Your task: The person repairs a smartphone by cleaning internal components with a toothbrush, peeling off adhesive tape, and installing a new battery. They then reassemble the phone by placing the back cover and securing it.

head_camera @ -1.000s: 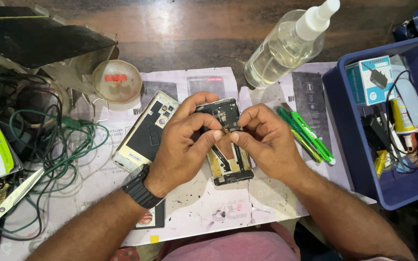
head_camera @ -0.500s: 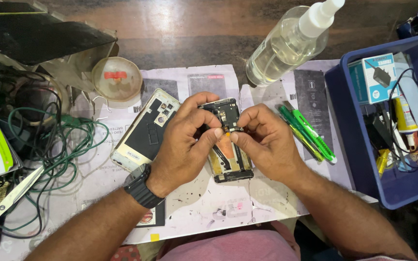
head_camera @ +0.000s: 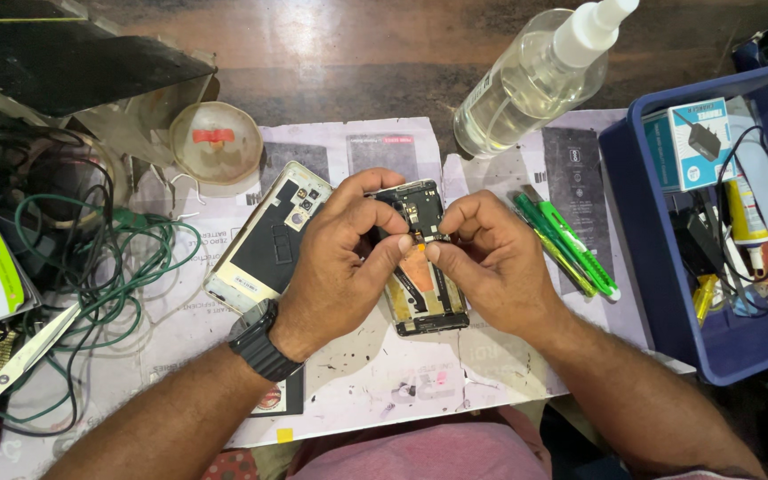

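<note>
The left hand [head_camera: 344, 258] and the right hand [head_camera: 491, 262] meet over an opened phone [head_camera: 424, 284] lying near the middle of the paper-covered bench [head_camera: 375, 373]. Both hands are pinched together at thumb and forefinger on a small part near the phone's upper half; what that part is cannot be made out. The phone's long axis runs almost straight away from the person, tilted slightly, with its camera end pointing toward the far side of the bench and its lower end toward the body. The fingers hide much of the upper board. Just left of the left hand lies the detached back cover [head_camera: 268, 238], slanted. Right of the right hand sit green tools [head_camera: 571, 244], then a blue bin [head_camera: 713, 231], cut off at the edge. Beyond stands a spray bottle [head_camera: 526, 84], its nozzle cropped
</note>
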